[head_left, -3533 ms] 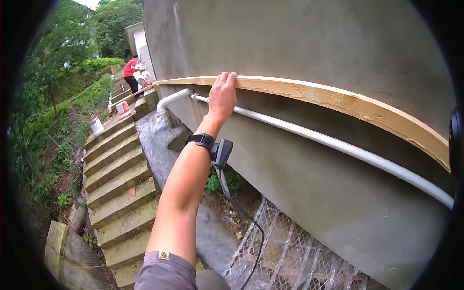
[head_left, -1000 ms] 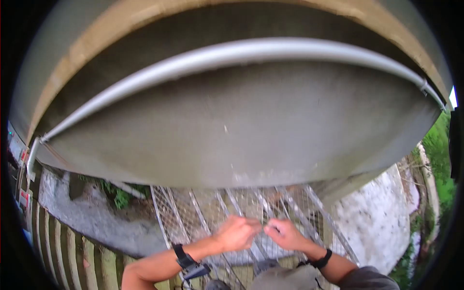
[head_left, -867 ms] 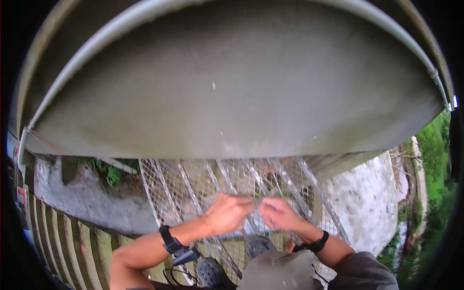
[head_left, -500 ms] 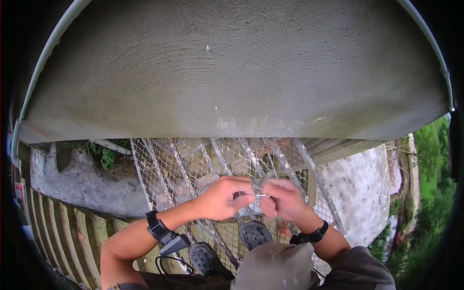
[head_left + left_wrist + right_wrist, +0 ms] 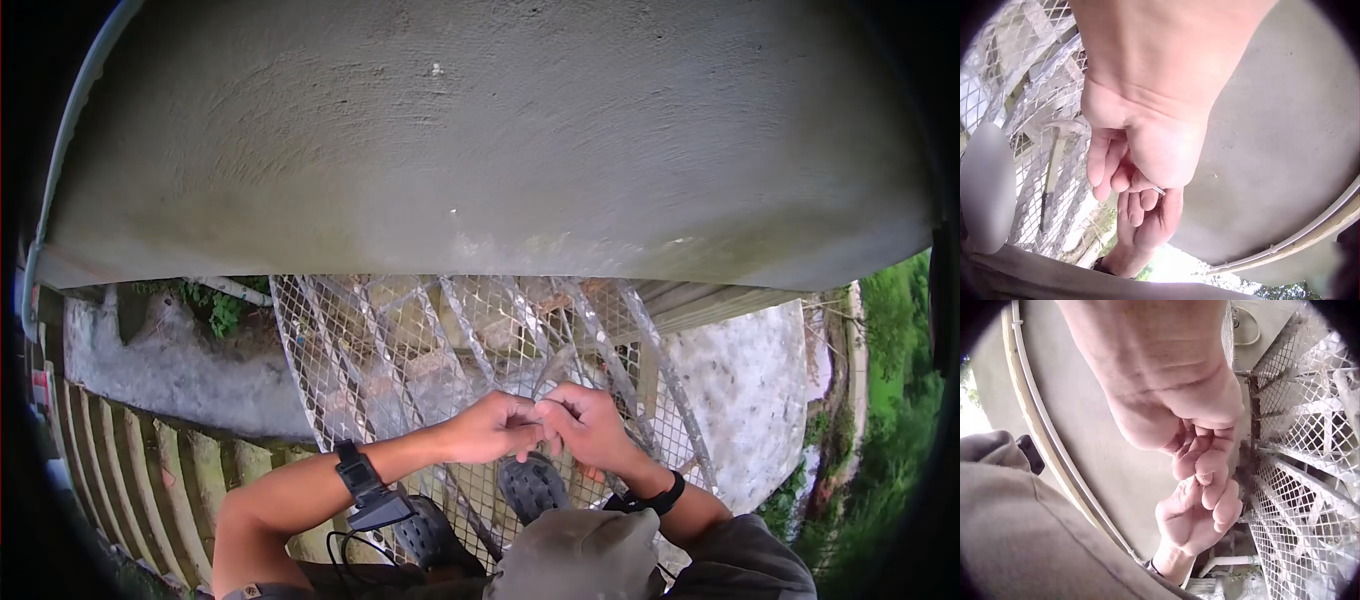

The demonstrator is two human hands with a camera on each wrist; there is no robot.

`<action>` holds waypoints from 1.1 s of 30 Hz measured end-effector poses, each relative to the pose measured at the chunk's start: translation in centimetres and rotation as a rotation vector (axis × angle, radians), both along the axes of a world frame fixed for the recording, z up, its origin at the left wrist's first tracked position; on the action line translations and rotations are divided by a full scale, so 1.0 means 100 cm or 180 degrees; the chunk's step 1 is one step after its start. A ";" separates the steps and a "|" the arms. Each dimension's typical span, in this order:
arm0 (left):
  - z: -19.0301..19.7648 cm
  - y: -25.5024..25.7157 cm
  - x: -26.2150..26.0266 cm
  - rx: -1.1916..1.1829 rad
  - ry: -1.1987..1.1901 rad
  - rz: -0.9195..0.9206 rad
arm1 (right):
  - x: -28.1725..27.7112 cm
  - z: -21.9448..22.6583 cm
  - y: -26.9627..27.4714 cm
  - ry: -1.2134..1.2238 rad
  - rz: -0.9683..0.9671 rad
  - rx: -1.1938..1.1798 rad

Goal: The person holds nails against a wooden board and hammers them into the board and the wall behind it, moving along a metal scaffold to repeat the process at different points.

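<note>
Both hands meet in front of the body, above the metal mesh platform. My left hand [image 5: 492, 427] has thumb and fingers pinched together at the tips. Opposite it, my right hand [image 5: 592, 428] curls its fingers and thumb against the left fingertips. Between them a thin, shiny, nail-like metal piece [image 5: 1159, 190] shows in the left wrist view, mostly covered by the fingers. The right wrist view has the right hand [image 5: 1175, 409] above and the left hand [image 5: 1194, 519] below, with fingertips overlapping. A hammer-shaped tool [image 5: 1054, 156] lies over the mesh beyond the left hand.
A grey plastered wall [image 5: 480, 150] rises ahead, with a wooden batten [image 5: 1022, 394] and white pipe [image 5: 1054, 437] along it. My shoes [image 5: 535, 488] stand on the mesh platform [image 5: 340, 370]. Concrete steps [image 5: 150, 480] descend at the left; a pale rock surface [image 5: 740, 390] is at the right.
Earlier my left hand rested on the wooden batten; now both hands are together low in front of me. The head view tilts down, and the fingers close over the thin metal piece.
</note>
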State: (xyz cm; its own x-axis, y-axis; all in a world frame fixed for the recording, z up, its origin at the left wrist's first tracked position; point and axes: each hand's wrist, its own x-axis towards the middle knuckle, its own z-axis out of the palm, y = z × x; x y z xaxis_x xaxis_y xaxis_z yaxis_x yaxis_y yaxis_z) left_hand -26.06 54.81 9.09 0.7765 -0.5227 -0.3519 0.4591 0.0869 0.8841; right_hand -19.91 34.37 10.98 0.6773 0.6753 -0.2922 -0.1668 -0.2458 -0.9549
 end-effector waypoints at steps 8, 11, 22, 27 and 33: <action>-0.028 -0.010 0.002 0.0295 -0.0483 0.0312 | 0.013 -0.005 -0.011 0.0012 -0.0207 -0.0110; -0.023 -0.006 0.003 0.1049 -0.0117 0.0238 | 0.026 -0.013 -0.022 -0.0041 -0.0223 -0.0462; -0.033 -0.021 -0.024 0.1256 -0.1247 0.0640 | 0.032 -0.032 -0.023 0.0553 0.1326 -0.1066; -0.028 -0.011 -0.044 0.1376 -0.1258 0.0427 | 0.036 -0.052 -0.013 0.0645 0.1983 -0.0418; -0.015 0.026 -0.029 0.1677 -0.1469 0.0212 | 0.051 -0.028 0.013 -0.0011 0.2295 -0.0359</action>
State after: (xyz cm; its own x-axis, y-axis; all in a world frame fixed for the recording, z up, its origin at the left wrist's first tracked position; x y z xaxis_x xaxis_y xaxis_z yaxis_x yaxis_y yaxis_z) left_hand -28.94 57.39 7.57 0.9319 -0.3195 -0.1720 0.0355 -0.3915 0.9195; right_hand -14.85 35.70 8.21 0.0766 0.9197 -0.3850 0.0766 -0.3905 -0.9174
